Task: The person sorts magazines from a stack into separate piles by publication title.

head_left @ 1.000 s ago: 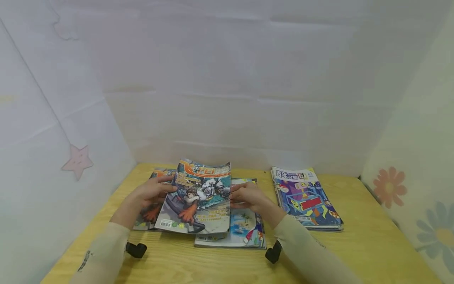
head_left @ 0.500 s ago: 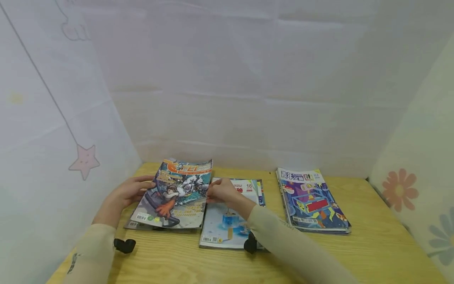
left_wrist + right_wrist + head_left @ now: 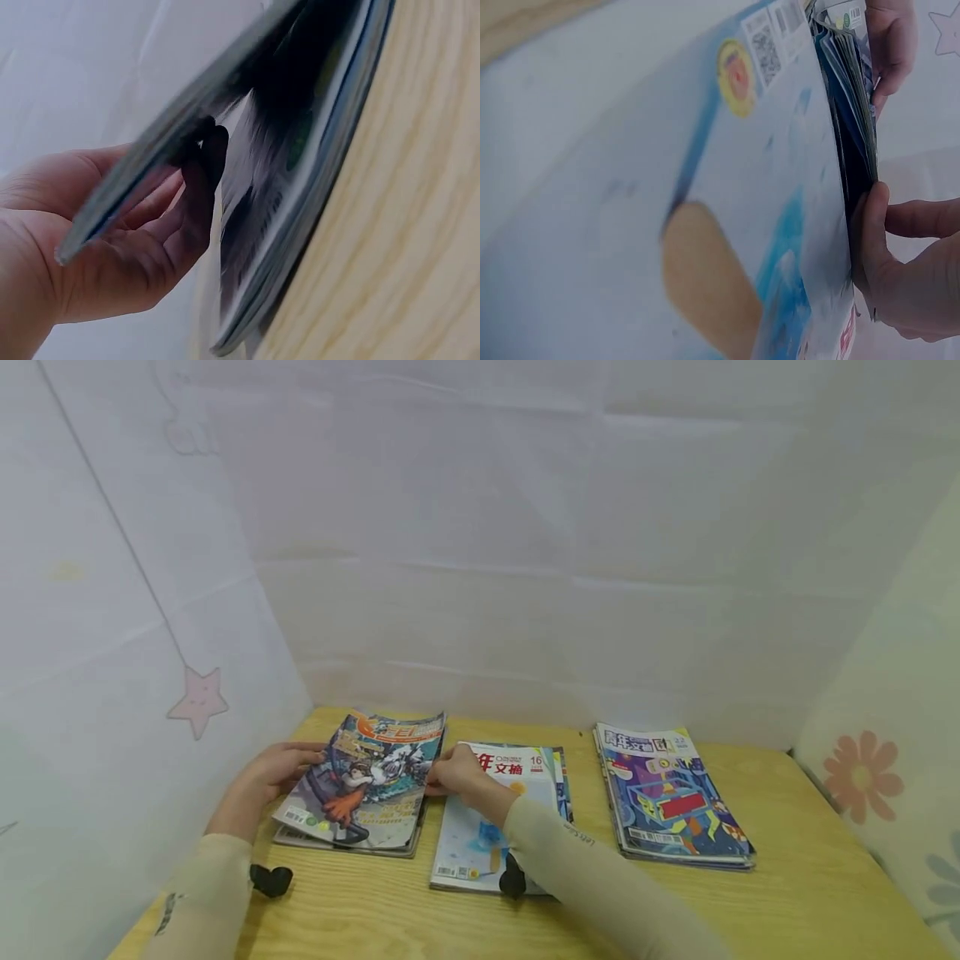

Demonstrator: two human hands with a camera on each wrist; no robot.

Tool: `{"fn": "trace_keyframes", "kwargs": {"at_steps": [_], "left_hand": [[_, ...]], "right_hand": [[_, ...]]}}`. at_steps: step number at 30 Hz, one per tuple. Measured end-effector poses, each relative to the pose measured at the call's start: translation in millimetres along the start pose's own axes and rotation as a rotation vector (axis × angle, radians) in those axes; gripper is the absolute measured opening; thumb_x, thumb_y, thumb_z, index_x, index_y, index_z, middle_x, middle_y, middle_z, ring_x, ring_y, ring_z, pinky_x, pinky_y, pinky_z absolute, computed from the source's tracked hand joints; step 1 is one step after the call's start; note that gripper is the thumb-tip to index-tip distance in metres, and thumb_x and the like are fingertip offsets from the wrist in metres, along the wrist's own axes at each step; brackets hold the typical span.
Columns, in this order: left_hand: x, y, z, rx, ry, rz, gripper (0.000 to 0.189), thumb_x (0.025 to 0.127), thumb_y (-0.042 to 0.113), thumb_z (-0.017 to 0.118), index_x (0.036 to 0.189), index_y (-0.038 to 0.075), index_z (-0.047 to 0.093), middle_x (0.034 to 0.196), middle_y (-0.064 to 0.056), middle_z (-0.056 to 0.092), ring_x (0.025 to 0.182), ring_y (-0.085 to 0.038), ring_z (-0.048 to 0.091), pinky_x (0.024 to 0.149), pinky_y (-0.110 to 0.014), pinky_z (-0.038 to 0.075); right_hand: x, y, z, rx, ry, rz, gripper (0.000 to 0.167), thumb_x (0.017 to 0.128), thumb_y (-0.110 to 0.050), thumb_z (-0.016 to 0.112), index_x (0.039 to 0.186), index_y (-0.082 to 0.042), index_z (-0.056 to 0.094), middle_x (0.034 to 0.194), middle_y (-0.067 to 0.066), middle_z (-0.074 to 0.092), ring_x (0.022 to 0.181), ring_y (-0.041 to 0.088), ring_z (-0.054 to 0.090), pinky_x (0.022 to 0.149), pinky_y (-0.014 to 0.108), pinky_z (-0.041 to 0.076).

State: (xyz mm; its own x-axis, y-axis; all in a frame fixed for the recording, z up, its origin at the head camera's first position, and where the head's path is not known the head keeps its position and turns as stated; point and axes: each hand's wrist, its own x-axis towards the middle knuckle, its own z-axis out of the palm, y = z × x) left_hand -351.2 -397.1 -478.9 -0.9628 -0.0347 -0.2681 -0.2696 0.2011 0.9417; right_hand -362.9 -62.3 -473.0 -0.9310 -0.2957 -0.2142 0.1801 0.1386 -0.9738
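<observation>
A magazine with a comic-style cover [image 3: 386, 777] lies tilted over a similar magazine [image 3: 300, 838] at the table's left. My left hand [image 3: 279, 767] holds its left edge; in the left wrist view, fingers [image 3: 191, 210] reach under the raised magazine [image 3: 142, 150], above the lower one. My right hand [image 3: 461, 772] pinches its right edge, thumb and fingers at the pages [image 3: 851, 97] in the right wrist view. Beside it, under my right forearm, lies a stack topped by a pale blue-and-white magazine [image 3: 456, 835] with red lettering.
A stack of magazines with a purple cover [image 3: 667, 797] lies at the right of the yellow wooden table [image 3: 360, 910]. Pale fabric walls [image 3: 465, 568] stand close behind the table and along its sides.
Both hands have carried the comic-style magazine left and lowered it onto the similar one, uncovering the pale blue-and-white magazine in the middle. The head view has shifted slightly.
</observation>
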Motion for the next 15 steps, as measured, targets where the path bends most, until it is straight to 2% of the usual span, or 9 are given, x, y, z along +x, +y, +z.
{"fn": "trace_keyframes", "kwargs": {"at_steps": [5,8,11,15], "left_hand": [[-1.6,-0.2,2.4,0.069,0.022,0.005,0.056,0.101,0.008,0.06,0.148,-0.013,0.039,0.106,-0.01,0.071,0.085,-0.019,0.07,0.076,-0.038,0.06],[-2.2,-0.4,2.5,0.136,0.046,0.011,0.052,0.102,0.009,0.06,0.146,-0.013,0.044,0.107,-0.014,0.07,0.085,-0.019,0.069,0.074,-0.038,0.059],[-3.4,3.5,3.6,0.226,0.074,0.012,0.049,0.102,0.011,0.058,0.143,-0.014,0.047,0.112,-0.019,0.068,0.086,-0.02,0.067,0.073,-0.037,0.058],[-9.5,14.7,2.8,0.301,0.087,0.017,0.048,0.101,0.012,0.056,0.14,-0.016,0.05,0.116,-0.026,0.066,0.094,-0.026,0.066,0.076,-0.036,0.057]], "right_hand": [[0.3,1.3,0.4,-0.061,0.017,-0.001,0.021,0.091,0.009,0.069,0.112,0.011,0.068,0.091,0.014,0.069,0.075,0.028,0.074,0.075,0.041,0.061],[1.3,1.8,1.2,-0.083,0.024,0.005,0.018,0.09,0.009,0.069,0.108,0.01,0.07,0.087,0.014,0.07,0.07,0.026,0.073,0.072,0.04,0.061],[0.3,-0.2,0.5,-0.115,0.012,0.014,0.014,0.091,0.008,0.069,0.104,0.011,0.071,0.086,0.015,0.071,0.069,0.026,0.073,0.072,0.04,0.061],[-4.6,-3.8,-2.1,-0.143,-0.019,0.019,0.013,0.092,0.005,0.068,0.103,0.011,0.071,0.085,0.019,0.072,0.074,0.03,0.074,0.075,0.041,0.061]]}}
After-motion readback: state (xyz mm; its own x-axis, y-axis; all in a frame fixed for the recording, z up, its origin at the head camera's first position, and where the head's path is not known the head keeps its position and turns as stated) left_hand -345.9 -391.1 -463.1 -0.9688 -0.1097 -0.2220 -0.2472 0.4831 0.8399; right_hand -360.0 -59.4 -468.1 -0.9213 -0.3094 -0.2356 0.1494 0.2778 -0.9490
